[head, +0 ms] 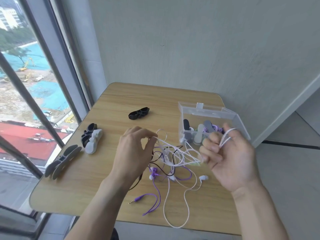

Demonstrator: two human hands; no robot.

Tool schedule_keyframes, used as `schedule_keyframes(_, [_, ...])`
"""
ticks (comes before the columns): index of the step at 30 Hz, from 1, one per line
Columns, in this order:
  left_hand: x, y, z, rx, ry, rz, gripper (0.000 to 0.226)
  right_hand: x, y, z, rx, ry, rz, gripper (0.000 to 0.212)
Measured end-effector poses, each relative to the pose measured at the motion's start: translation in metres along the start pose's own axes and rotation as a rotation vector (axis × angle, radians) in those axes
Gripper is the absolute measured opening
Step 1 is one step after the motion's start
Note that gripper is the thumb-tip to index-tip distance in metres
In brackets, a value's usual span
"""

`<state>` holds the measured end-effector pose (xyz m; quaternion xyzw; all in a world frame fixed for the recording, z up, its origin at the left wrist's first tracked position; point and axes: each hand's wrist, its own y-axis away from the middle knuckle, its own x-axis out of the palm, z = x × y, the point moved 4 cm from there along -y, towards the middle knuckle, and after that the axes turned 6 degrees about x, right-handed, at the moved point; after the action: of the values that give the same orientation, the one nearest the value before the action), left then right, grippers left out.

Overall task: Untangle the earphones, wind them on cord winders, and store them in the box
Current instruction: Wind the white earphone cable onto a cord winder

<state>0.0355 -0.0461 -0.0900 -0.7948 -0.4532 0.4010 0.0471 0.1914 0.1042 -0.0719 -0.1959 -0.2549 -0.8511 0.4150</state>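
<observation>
Separating the thin white earphone cord (180,149) above the wooden table (97,187).
Left hand (133,149) pinches one end; right hand (226,153) holds loops; the cord spans taut between, tangle beneath.

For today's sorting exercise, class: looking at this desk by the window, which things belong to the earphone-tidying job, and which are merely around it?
Part of the job:
- tangled earphones, pulled apart by the left hand and right hand
- empty cord winders
- clear box, already holding wound sets

Merely around it:
- wooden table
- window
- wall
</observation>
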Motion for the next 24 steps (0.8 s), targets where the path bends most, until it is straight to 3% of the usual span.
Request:
schedule_keyframes(4, [0.004, 0.007, -0.019, 0.015, 0.224, -0.023, 0.012, 0.007, -0.001, -0.022, 0.036, 0.691, 0.035, 0.021])
schedule_keyframes(6, [0.007, 0.008, -0.021, 0.0, 0.297, 0.016, 0.013, 0.017, 0.001, -0.029, 0.018, 0.79, 0.123, 0.006])
schedule_keyframes(8, [0.008, 0.006, -0.015, -0.027, 0.288, 0.046, 0.014, 0.019, 0.001, -0.027, -0.056, 0.739, 0.096, 0.003])
schedule_keyframes(14, [0.01, 0.0, 0.0, 0.05, 0.063, 0.217, 0.015, 0.012, -0.003, -0.01, -0.299, 0.511, -0.071, 0.021])
schedule_keyframes(18, [0.017, 0.005, 0.005, 0.049, 0.024, 0.377, 0.012, 0.009, -0.003, -0.006, -0.327, 0.127, -0.124, 0.02])
schedule_keyframes(21, [0.016, 0.004, 0.005, 0.044, 0.003, 0.378, 0.008, 0.002, -0.001, 0.003, -0.322, -0.109, -0.138, 0.026])
schedule_keyframes(24, [0.011, 0.002, 0.004, 0.03, 0.002, 0.306, 0.009, -0.005, -0.002, 0.005, -0.329, -0.176, -0.16, 0.024])
